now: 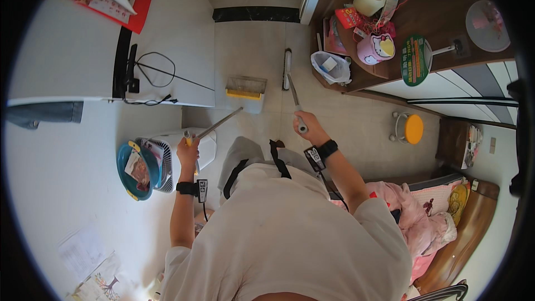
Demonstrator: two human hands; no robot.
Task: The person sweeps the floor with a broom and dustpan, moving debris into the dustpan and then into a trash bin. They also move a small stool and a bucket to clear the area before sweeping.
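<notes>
Through the head camera I work outward from one dustpan [253,105], which lies on the floor beyond the wearer's knees: a boxy plastic pan, greyish and partly see-through, with one row of yellow teeth. Its straight, shiny pole slants back to the near left, where I see the left hand [188,151] with its fingers wrapped round the grip. Right of the dustpan and apart from it lies the head of one broom [287,68], long and narrow, light with a dark edge; its slim grey pole runs up into the right hand [312,127], closed round the handle end. I count two black wristbands [327,149], one per arm. Smooth, pale floor tile [356,120] with thin seams gives me open room between dustpan and broom, and stretches right of the dustpan to one stool [413,129] with a round yellow seat. Beyond the dustpan, one glossy black strip [256,13] edges the doorway. Left of it in my view runs the straight edge of a flat white panel [189,39]; nearer, to its left, sits one round teal basin [123,170] with two yellow handles. Farther right of the dustpan, past the broom, one white bag-lined bin [340,76] stands beside a round-edged brown wooden shelf [440,11].
</notes>
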